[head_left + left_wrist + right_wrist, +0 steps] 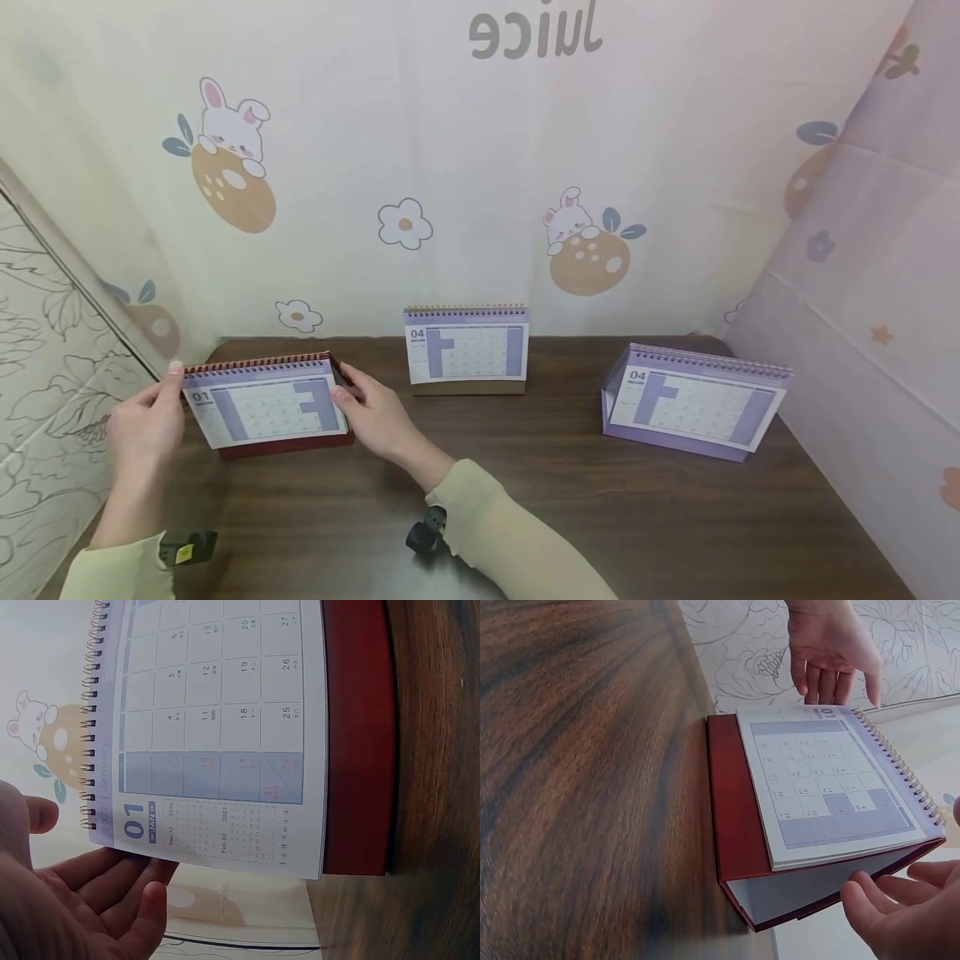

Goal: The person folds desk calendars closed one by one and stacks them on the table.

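A desk calendar with a dark red base stands at the left of the table, showing its 01 January page. Its coil binding runs along the top edge. My left hand is at its left end, thumb near the top corner; in the left wrist view the relaxed fingers reach the page's side edge. At the other end is my right hand, fingers loosely extended beside the hollow side of the stand. Whether the right fingertips touch the calendar is unclear in the right wrist view.
A calendar with a tan base stands at the back middle, page 04. To the right, a purple-based calendar also shows 04 and is angled. Patterned cloth hangs behind the brown wooden table and along its sides.
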The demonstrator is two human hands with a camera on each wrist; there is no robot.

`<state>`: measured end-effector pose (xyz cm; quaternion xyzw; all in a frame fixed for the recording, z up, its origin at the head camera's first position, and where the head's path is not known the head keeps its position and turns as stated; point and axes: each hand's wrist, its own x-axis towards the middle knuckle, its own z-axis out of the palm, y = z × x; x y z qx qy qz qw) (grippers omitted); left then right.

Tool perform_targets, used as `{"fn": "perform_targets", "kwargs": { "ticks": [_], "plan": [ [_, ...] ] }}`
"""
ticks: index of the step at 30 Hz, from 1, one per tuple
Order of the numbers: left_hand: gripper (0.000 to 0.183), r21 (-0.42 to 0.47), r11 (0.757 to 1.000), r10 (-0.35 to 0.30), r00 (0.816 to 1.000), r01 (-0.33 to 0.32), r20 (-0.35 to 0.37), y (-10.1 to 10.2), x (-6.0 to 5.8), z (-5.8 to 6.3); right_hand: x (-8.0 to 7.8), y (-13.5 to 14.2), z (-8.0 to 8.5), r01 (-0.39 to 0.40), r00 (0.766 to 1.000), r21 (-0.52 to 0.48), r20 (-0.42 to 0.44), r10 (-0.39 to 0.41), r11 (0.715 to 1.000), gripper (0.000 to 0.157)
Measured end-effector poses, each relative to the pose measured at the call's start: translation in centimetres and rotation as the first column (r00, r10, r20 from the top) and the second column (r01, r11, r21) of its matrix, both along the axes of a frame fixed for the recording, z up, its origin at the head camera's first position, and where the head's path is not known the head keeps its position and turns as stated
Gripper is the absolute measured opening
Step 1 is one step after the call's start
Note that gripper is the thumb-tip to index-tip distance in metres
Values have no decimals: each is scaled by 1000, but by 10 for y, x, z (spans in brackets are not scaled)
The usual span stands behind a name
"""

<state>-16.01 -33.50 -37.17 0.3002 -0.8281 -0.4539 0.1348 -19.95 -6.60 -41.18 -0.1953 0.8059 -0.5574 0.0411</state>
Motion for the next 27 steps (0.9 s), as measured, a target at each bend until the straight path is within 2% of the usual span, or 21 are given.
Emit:
{"fn": "perform_targets", "kwargs": {
  "ticks": [6,13,21,25,27],
  "plan": [
    [83,24,1000,-4,1000,4,6,-1,0,-2,0,-1,-1,6,1000,-21,18,-5,1000,51],
    [82,113,994,-6,1000,9,-27,-1,-2,-1,-2,-1,1,11,1000,-60,2,-11,998,51],
    [68,219,976,32,996,-14,-81,-3,-3,-1,-2,1,0,-11,1000,-118,-27,8,993,50],
    [82,250,968,44,996,-23,-78,-4,-6,0,-3,0,0,-22,999,-142,-44,16,990,51],
    [84,239,970,50,997,-33,-65,-5,-7,0,-2,0,0,-25,999,-144,-46,19,989,51]
  ]
}}
